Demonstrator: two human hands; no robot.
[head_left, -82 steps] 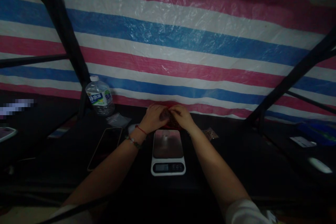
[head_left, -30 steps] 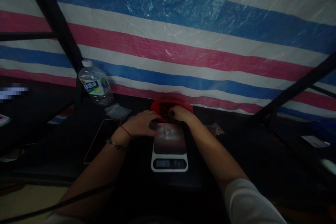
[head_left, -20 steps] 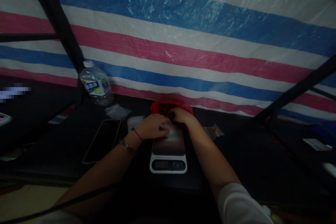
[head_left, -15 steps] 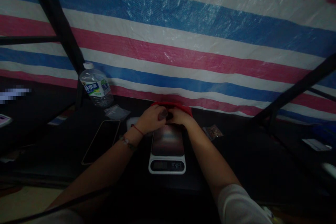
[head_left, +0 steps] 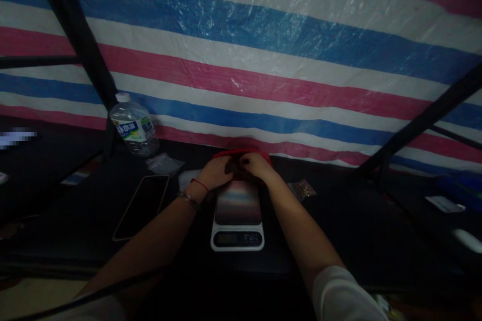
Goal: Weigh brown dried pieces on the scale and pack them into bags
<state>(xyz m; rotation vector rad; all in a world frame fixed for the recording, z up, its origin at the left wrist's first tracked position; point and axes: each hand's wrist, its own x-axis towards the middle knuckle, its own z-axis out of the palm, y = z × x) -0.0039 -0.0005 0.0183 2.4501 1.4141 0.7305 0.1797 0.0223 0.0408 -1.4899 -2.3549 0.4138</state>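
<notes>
Just beyond a white kitchen scale point(head_left: 238, 238) lies a red container or bag point(head_left: 244, 152) with dark brown loose contents point(head_left: 244, 174). My left hand point(head_left: 217, 171) reaches into its left side, fingers curled around a small dark thing at the fingertips that is too dim to name. My right hand point(head_left: 256, 164) bends in from the right, fingertips pinched together over the brown contents; whatever they hold is hidden. The scale's shiny plate point(head_left: 239, 205) sits between my forearms, and its display is unreadable.
On the left are a phone point(head_left: 142, 206), a clear plastic bag point(head_left: 164, 164) and a large clear bottle point(head_left: 134, 128). A small bag of brown bits point(head_left: 303, 189) lies right of my right forearm. Black frame bars and a striped sheet point(head_left: 263, 80) stand behind.
My hands have moved slightly apart inside the red container, showing more of the brown contents. The dark thing at my left fingertips sits lower. The whole view has shifted a little.
</notes>
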